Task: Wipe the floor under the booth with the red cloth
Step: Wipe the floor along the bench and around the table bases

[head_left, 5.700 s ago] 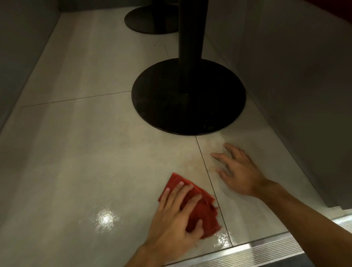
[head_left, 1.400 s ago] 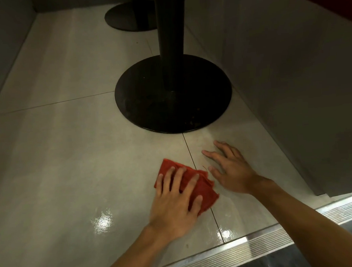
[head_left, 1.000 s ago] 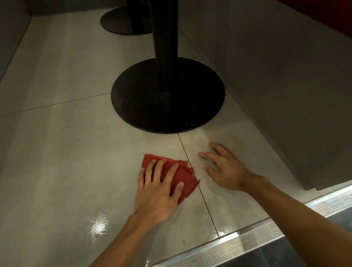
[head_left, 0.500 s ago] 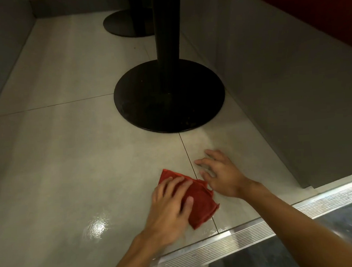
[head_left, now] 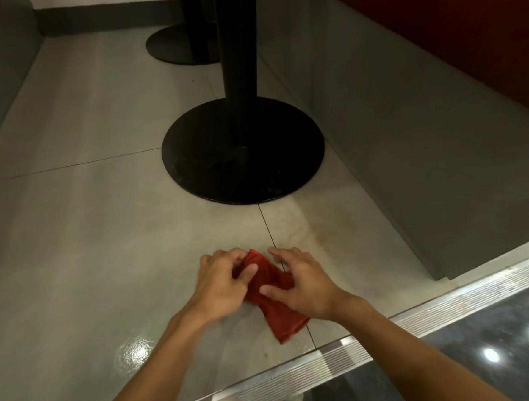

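Change: half a second ago the left hand (head_left: 222,283) lay flat on the red cloth (head_left: 284,318), pressing it to the floor (head_left: 103,225), with the right hand (head_left: 299,286) braced on the tile just beside it. Now both hands are on the cloth. The left fingers are curled and pinching its far end. The right hand is closed over the middle with the thumb on top. The cloth is bunched up between the hands instead of spread flat, and its near corner trails toward the metal edge strip (head_left: 359,355). It sits on the grout line, near the front of the booth floor and well short of the black table base (head_left: 243,152). I can't tell whether the pinched end is lifted off the tile. My read is that the wiping stroke is paused and the cloth is being refolded or regripped for a fresh face. A brownish smear (head_left: 308,231) shows on the tile just past the right hand, toward the grey side panel (head_left: 409,160), so the job isn't finished. That patch looks like the next area to wipe, and the floor further in around the base also looks undone.
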A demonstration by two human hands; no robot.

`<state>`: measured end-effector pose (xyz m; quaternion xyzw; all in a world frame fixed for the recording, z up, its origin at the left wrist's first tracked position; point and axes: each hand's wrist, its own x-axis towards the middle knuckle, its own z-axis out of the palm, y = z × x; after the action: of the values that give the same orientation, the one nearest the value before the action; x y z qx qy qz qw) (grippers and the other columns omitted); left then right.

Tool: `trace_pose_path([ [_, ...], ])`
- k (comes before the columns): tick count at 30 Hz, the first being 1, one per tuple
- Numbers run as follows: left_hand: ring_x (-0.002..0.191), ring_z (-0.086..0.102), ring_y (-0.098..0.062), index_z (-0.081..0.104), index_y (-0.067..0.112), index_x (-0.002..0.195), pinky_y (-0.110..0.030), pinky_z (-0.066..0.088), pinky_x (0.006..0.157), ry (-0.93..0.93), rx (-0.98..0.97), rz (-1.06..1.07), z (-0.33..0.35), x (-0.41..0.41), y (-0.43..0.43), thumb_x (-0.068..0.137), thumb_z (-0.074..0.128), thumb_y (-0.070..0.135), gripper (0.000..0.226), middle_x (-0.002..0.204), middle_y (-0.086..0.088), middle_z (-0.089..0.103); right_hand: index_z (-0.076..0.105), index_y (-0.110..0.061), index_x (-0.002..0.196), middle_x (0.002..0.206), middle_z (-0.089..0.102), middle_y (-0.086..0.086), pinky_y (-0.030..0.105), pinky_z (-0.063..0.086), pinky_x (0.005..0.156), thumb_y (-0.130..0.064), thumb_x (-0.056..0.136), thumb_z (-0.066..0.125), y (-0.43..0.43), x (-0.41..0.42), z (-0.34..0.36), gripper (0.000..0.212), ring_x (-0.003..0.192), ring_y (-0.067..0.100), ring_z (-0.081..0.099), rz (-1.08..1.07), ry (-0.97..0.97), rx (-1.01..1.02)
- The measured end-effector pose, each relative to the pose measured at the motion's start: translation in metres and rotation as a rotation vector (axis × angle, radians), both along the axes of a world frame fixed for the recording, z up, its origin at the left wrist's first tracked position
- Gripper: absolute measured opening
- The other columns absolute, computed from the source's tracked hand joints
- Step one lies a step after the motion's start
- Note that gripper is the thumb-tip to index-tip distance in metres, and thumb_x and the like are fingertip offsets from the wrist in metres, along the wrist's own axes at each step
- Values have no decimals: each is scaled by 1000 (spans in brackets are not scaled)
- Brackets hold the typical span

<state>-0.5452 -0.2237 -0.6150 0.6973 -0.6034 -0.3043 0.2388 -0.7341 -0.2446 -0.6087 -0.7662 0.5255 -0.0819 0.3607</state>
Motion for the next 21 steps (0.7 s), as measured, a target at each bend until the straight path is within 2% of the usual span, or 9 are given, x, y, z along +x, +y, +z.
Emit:
trace_pose_path([
  [2, 103, 49, -14, 58, 39, 97, -29, 41, 92, 46, 3, -194, 14, 3, -3, 90, 59, 41, 7, 99, 10, 61, 41, -36, 142, 133, 48, -9, 34, 42, 106, -59, 75, 72, 1, -4, 4, 78, 122, 9, 48, -64, -169, 83],
  [5, 96, 64, -12, 60, 33, 102, -37, 52, 88, 321, 18, -374, 46, -2, -7, 94, 58, 28, 9, 95, 9, 67, 64, -25, 116, 108, 64, -7, 30, 54, 89, -43, 76, 80, 2, -11, 17, 46, 97, 7, 63, -116, -369, 117],
  [7, 95, 66, -15, 61, 29, 107, -37, 53, 87, 393, 12, -443, 62, -7, -14, 95, 58, 22, 14, 96, 4, 70, 68, -15, 100, 92, 69, 4, 35, 57, 79, -31, 79, 81, 3, -16, 27, 29, 82, 16, 67, -152, -482, 126],
  [10, 93, 68, -19, 63, 23, 109, -36, 55, 84, 499, -17, -457, 77, -18, -23, 94, 58, 16, 17, 95, -5, 71, 66, -6, 107, 97, 71, 15, 46, 59, 82, -20, 80, 80, 5, -25, 37, 32, 90, 30, 71, -203, -666, 213],
  [12, 91, 68, -20, 63, 18, 109, -34, 56, 82, 572, -39, -448, 80, -28, -30, 93, 59, 12, 18, 95, -8, 71, 65, -8, 115, 103, 72, 14, 44, 58, 86, -17, 83, 77, 3, -30, 44, 35, 95, 29, 71, -204, -712, 247],
  [16, 98, 65, -13, 63, 25, 114, -24, 52, 81, 607, -83, -350, 68, -39, -38, 88, 62, 28, 26, 106, 2, 68, 71, -10, 103, 92, 75, 9, 40, 59, 81, -20, 90, 69, -1, -45, 51, 16, 86, 25, 73, -329, -614, 160],
  [18, 102, 62, -11, 59, 35, 120, -23, 50, 82, 495, -26, -263, 52, -30, -39, 87, 62, 38, 33, 116, 9, 61, 71, -16, 90, 80, 74, -1, 32, 57, 71, -20, 93, 65, -2, -63, 51, 7, 75, 14, 71, -371, -470, 58],
  [19, 105, 59, -9, 57, 39, 121, -23, 49, 85, 426, 11, -237, 42, -20, -39, 88, 62, 40, 34, 121, 11, 58, 67, -21, 84, 72, 71, -8, 24, 51, 65, -20, 94, 64, -3, -74, 51, 11, 67, 6, 67, -378, -374, -24],
  [21, 116, 51, -10, 54, 43, 123, -29, 44, 97, 227, 51, -206, 18, 3, -37, 90, 57, 45, 33, 130, 12, 50, 64, -29, 86, 66, 64, -17, 12, 42, 61, -25, 95, 58, -6, -96, 52, 12, 63, 2, 61, -375, -158, -257],
])
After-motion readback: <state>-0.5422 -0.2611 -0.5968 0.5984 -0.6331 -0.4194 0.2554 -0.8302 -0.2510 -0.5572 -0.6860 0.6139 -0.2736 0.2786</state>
